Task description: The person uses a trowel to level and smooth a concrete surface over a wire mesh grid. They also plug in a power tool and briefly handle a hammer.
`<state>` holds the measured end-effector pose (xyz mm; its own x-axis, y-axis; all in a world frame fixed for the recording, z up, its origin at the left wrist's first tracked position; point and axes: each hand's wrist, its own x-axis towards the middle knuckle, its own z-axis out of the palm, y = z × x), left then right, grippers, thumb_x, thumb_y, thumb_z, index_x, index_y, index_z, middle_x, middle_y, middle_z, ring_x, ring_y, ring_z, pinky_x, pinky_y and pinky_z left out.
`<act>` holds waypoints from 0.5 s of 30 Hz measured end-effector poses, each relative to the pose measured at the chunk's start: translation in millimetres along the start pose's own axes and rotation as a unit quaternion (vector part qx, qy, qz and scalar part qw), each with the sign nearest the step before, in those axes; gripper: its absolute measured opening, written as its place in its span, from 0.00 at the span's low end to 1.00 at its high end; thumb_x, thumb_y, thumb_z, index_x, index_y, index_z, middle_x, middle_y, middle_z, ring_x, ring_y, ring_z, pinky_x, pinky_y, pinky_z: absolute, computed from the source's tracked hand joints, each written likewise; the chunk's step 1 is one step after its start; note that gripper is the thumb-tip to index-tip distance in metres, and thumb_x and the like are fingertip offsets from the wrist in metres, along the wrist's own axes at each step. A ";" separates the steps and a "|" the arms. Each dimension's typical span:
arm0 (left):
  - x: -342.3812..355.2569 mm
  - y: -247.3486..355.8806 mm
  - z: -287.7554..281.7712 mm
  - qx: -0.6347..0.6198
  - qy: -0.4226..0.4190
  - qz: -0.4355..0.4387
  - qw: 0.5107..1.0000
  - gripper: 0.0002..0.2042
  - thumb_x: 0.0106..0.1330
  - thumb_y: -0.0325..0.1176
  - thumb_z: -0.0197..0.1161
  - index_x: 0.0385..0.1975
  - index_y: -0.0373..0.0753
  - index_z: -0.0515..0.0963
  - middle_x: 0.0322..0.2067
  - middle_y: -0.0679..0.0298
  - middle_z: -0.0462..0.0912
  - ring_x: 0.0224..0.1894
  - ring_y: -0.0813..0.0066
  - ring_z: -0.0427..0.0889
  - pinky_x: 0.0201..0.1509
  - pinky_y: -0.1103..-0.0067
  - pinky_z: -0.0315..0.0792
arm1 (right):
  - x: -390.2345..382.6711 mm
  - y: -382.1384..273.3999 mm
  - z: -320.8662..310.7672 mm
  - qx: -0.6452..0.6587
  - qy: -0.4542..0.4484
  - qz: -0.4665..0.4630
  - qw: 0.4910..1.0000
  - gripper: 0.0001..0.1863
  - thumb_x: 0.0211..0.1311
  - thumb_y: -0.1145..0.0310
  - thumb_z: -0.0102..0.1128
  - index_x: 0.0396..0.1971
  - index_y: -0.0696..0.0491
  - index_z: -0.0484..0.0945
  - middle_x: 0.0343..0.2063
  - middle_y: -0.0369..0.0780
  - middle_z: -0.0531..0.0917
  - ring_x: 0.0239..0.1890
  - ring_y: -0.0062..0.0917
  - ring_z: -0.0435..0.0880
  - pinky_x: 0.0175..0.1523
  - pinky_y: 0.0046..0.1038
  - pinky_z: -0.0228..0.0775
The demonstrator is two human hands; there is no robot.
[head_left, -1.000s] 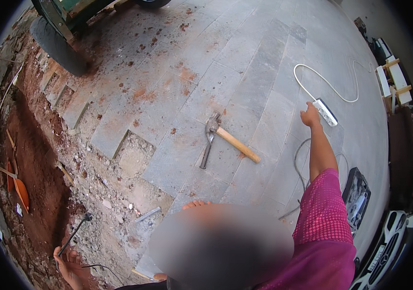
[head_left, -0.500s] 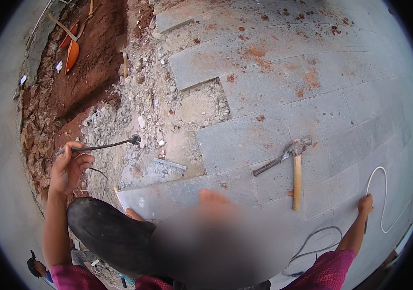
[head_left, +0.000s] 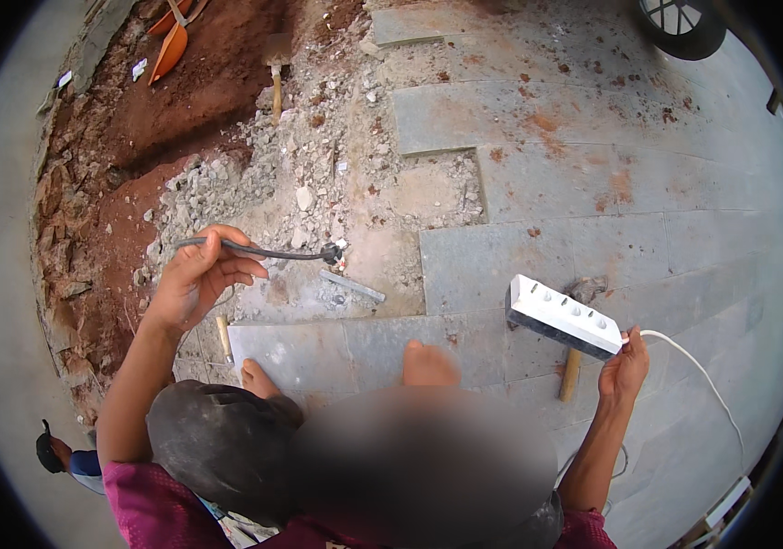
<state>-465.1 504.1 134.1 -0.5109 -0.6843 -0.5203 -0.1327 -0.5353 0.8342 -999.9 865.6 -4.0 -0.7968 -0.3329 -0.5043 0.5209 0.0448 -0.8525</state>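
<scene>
Hold steady black cable (head_left: 272,252) pinched in left fingers (head_left: 243,267), centre-left, and white power strip (head_left: 570,311) pinched in right fingers (head_left: 632,346), centre-right.

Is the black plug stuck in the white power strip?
No, there is a wide gap between the black plug and the white power strip.

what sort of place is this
It looks like a partly dug-up paved yard or driveway, though the wider surroundings are out of view. Grey stone slabs give way to loose rubble, with bare red earth at the left.
</scene>
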 end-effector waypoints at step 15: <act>69.4 7.9 72.7 -0.057 -0.174 -0.019 0.983 0.22 0.84 0.51 0.46 0.56 0.36 0.75 0.50 0.49 0.86 0.51 0.59 0.89 0.52 0.71 0.80 | -88.5 56.4 19.4 -0.509 -0.036 -0.088 0.855 0.13 0.69 0.64 0.72 0.33 0.57 0.80 0.22 0.35 0.82 0.21 0.17 0.78 0.25 0.20 0.69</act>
<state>-563.3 488.4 117.9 -0.7702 -0.4621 -0.4396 -0.0717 -0.6221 0.7796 -894.1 879.3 -4.7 -0.7952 -0.4746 -0.3775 -0.1716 0.7732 -0.6106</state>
